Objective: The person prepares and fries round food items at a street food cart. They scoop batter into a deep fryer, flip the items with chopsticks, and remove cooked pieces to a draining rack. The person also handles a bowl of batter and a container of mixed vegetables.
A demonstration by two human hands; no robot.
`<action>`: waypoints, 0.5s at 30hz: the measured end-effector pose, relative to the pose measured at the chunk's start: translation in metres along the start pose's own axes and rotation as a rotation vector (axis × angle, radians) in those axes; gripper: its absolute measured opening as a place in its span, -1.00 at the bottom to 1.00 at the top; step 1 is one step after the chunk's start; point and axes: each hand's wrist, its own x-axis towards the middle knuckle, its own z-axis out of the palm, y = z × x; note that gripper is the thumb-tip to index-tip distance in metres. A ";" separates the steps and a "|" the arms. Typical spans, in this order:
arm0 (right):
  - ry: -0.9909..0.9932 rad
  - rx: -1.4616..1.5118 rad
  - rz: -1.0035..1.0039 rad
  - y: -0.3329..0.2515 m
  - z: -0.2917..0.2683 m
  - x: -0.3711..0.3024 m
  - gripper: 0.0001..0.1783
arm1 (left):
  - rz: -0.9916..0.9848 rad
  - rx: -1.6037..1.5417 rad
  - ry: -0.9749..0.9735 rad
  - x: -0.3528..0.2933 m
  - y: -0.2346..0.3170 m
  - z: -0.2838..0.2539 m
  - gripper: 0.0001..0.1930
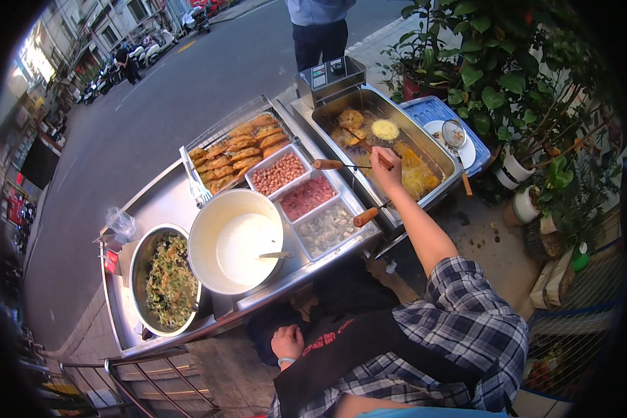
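Right hand [386, 175] over the oil, fingers closed round slim dark-brown sticks [386, 162], smooth and straight, slanting down into a rectangular brushed-steel fryer [419, 125]. Just beyond those fingers floats a round, pale-yellow fritter [385, 129], bubbly at the edge, with a browner, rough-crusted disc [351, 118] farther off to the left; nearer, turned-wood handles [327, 164] on thin metal rods jut over the rim. Left hand [288, 343] low against the black apron [334, 348], fingers loosely curled, contents if any hidden.
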 end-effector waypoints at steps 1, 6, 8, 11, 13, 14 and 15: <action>-0.035 -0.018 -0.082 -0.004 -0.003 0.000 -0.84 | -0.004 -0.004 -0.002 0.000 0.000 0.000 -0.89; -0.358 -0.213 -0.408 -0.020 -0.032 0.008 -0.83 | -0.007 0.008 -0.017 0.000 0.002 -0.004 -0.88; -0.507 -0.306 -0.516 -0.022 -0.044 0.013 -0.78 | -0.008 0.014 -0.015 0.000 0.004 -0.006 -0.88; -0.628 -0.382 -0.676 -0.024 -0.054 0.019 -0.79 | -0.009 0.011 0.003 0.002 0.008 -0.008 -0.89; -0.638 -0.415 -0.780 -0.024 -0.054 0.020 -0.88 | -0.020 0.012 0.001 0.003 0.010 -0.010 -0.90; -0.646 -0.427 -0.833 -0.024 -0.054 0.021 -0.91 | -0.016 0.007 0.001 0.004 0.010 -0.010 -0.90; -0.680 -0.447 -0.850 -0.024 -0.055 0.023 -0.90 | -0.020 0.005 0.000 0.004 0.010 -0.011 -0.90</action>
